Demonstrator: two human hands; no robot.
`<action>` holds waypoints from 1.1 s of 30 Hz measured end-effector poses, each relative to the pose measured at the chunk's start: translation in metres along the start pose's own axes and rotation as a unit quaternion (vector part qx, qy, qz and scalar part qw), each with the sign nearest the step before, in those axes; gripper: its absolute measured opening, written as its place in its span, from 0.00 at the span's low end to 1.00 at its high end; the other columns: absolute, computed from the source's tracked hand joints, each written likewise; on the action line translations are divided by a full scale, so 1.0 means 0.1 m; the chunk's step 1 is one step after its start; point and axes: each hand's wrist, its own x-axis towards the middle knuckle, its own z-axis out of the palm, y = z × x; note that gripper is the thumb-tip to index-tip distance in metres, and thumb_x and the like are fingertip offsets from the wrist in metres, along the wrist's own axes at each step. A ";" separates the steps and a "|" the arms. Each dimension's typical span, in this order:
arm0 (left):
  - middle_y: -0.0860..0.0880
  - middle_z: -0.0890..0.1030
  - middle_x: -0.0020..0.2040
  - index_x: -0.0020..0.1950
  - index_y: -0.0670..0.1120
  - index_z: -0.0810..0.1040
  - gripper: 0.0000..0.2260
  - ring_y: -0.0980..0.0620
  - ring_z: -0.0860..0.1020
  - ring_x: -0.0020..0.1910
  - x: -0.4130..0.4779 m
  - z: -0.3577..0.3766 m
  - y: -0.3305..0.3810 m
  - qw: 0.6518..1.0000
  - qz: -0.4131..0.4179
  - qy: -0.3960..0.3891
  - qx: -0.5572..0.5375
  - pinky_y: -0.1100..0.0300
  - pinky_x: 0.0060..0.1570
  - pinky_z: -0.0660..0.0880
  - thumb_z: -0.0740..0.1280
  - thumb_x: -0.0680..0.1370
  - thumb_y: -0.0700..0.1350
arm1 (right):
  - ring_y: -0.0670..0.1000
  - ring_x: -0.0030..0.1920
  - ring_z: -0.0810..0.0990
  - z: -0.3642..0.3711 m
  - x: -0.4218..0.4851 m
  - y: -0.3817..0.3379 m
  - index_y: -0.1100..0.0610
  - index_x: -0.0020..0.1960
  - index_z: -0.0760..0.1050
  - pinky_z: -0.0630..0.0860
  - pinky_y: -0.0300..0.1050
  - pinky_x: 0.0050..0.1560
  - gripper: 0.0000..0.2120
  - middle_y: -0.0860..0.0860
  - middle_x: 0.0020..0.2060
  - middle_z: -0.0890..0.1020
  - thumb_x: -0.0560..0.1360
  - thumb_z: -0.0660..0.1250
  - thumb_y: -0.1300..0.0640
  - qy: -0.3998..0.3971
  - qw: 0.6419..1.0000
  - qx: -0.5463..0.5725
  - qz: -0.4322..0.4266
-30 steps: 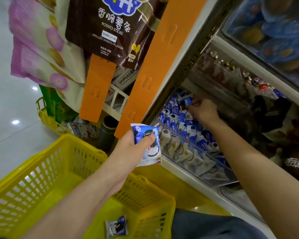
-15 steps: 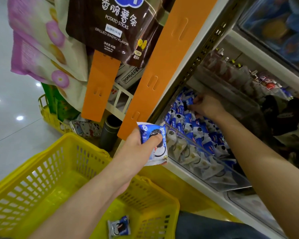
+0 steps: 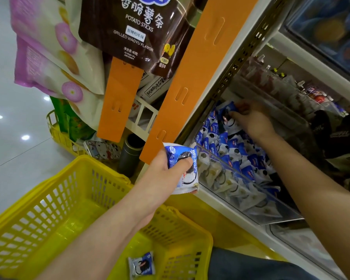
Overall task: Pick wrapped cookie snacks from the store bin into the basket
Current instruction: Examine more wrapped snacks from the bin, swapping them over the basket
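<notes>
Head view. Dead centre of the frame: left hand (image 3: 160, 178) clamped round a blue-and-white cookie packet (image 3: 183, 172), thumb pressed across the printed front, hovering over the far rim of the yellow basket (image 3: 49, 199) at lower left. Right of centre, higher up: right hand (image 3: 251, 120) reaching deep into the clear bin (image 3: 257, 209), fingertips pinching a second packet (image 3: 225, 112) at the back of the pile. A third packet (image 3: 141, 265) lying flat on the basket floor, bottom centre.

Handling guess: feather-light, crinkly film pillow packs, glossy and a bit slippery, probably brittle cookies inside, so no squeezing the middle. Better to pinch the crimped end seam or cup the flat faces loosely.

Textures: basket in rigid lattice plastic, bin front smooth and see-through, packets puffy and rectangular. Matte orange strips (image 3: 190, 87) and a shiny brown potato sticks bag (image 3: 133, 31) hanging across the upper half.
</notes>
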 end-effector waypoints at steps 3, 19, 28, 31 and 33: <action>0.49 0.80 0.56 0.64 0.50 0.70 0.15 0.52 0.81 0.52 0.01 0.00 -0.01 1.000 0.001 -0.004 -0.001 0.56 0.52 0.78 0.64 0.77 0.48 | 0.49 0.47 0.73 -0.04 0.02 -0.01 0.56 0.59 0.73 0.67 0.38 0.39 0.14 0.51 0.48 0.75 0.74 0.67 0.56 -0.058 0.994 -0.089 -0.035; 0.51 0.81 0.53 0.61 0.51 0.70 0.13 0.57 0.82 0.48 0.08 -0.03 -0.06 0.999 0.032 0.002 -0.015 0.69 0.38 0.78 0.64 0.77 0.48 | 0.50 0.48 0.76 0.20 -0.06 -0.16 0.60 0.61 0.72 0.70 0.41 0.48 0.16 0.58 0.55 0.79 0.76 0.65 0.54 -0.082 0.995 0.021 0.057; 0.54 0.81 0.53 0.63 0.51 0.71 0.14 0.64 0.80 0.46 -0.01 -0.03 -0.15 0.997 0.080 -0.003 -0.005 0.75 0.37 0.73 0.64 0.77 0.45 | 0.35 0.41 0.75 0.02 -1.06 -0.57 0.53 0.53 0.74 0.69 0.25 0.40 0.06 0.41 0.42 0.76 0.78 0.62 0.58 0.087 0.970 0.166 -0.156; 0.55 0.81 0.51 0.63 0.49 0.73 0.15 0.66 0.80 0.46 -0.05 -0.02 -0.22 0.994 0.110 -0.014 0.015 0.75 0.38 0.73 0.65 0.77 0.42 | 0.38 0.41 0.75 0.11 -1.59 -0.65 0.48 0.52 0.72 0.70 0.27 0.41 0.06 0.39 0.41 0.76 0.77 0.62 0.56 0.055 0.957 0.186 -0.214; 0.54 0.82 0.50 0.61 0.47 0.74 0.14 0.64 0.80 0.46 -0.07 -0.01 -0.26 0.992 0.125 -0.027 0.021 0.73 0.39 0.73 0.66 0.76 0.39 | 0.40 0.41 0.75 0.20 -1.81 -0.65 0.45 0.54 0.70 0.71 0.30 0.41 0.08 0.39 0.43 0.76 0.76 0.62 0.53 0.020 0.963 0.193 -0.189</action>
